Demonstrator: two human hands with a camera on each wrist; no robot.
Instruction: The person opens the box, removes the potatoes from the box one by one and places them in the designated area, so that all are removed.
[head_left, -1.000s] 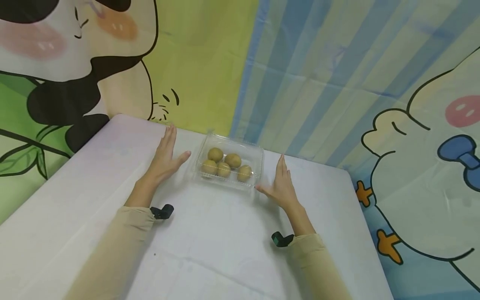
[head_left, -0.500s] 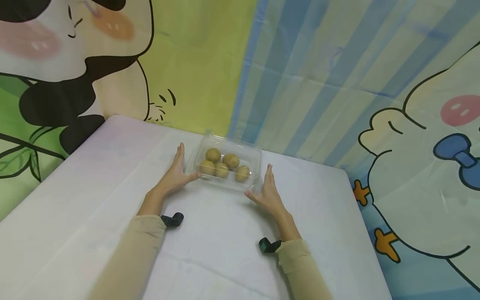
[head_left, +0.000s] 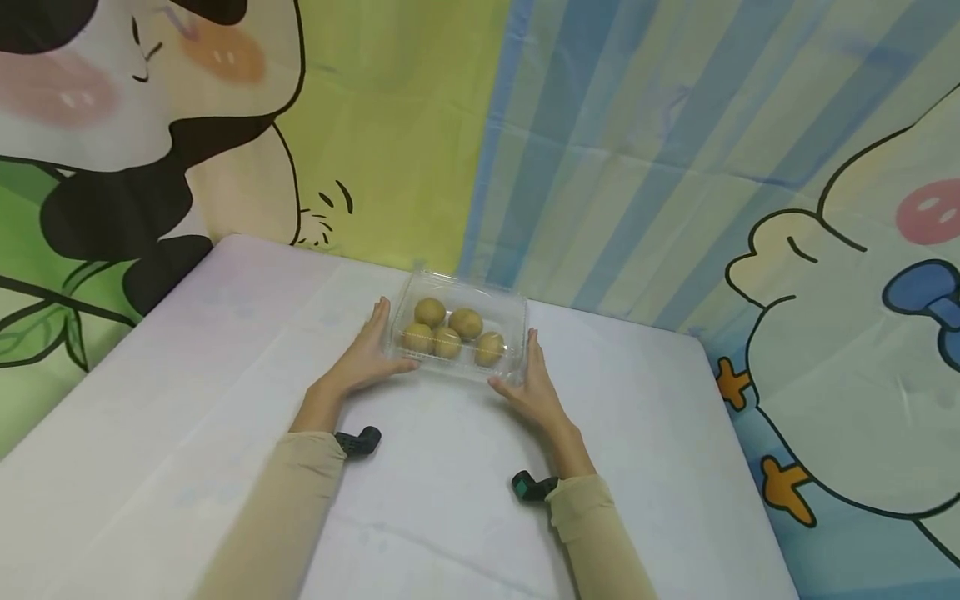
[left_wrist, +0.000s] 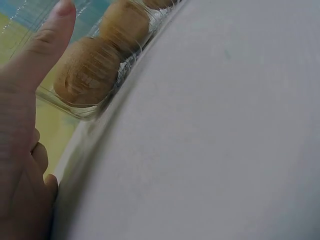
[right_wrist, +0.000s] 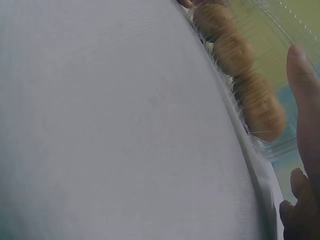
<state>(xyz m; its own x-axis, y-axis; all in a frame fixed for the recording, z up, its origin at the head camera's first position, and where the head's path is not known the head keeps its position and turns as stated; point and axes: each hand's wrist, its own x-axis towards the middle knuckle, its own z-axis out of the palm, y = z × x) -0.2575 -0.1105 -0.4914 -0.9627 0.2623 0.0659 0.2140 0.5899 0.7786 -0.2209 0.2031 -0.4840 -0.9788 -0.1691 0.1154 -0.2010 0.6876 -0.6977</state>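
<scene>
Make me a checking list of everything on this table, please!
Surface: white table with a cloth cover, bare apart from the box.
Things: clear plastic box, lid shut, with five brown kiwis inside.
Clutter: nothing seen.
Hands: left hand lies flat against the box's left side, thumb at its front edge; right hand lies flat against its right side. Fingers straight on both.
Cables: nothing seen; a small black camera sits at each wrist.
Surroundings: cartoon cloth backdrop with a panda, stripes and a duck.

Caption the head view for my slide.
Both hands, left and right, flank a clear box of kiwis.
</scene>
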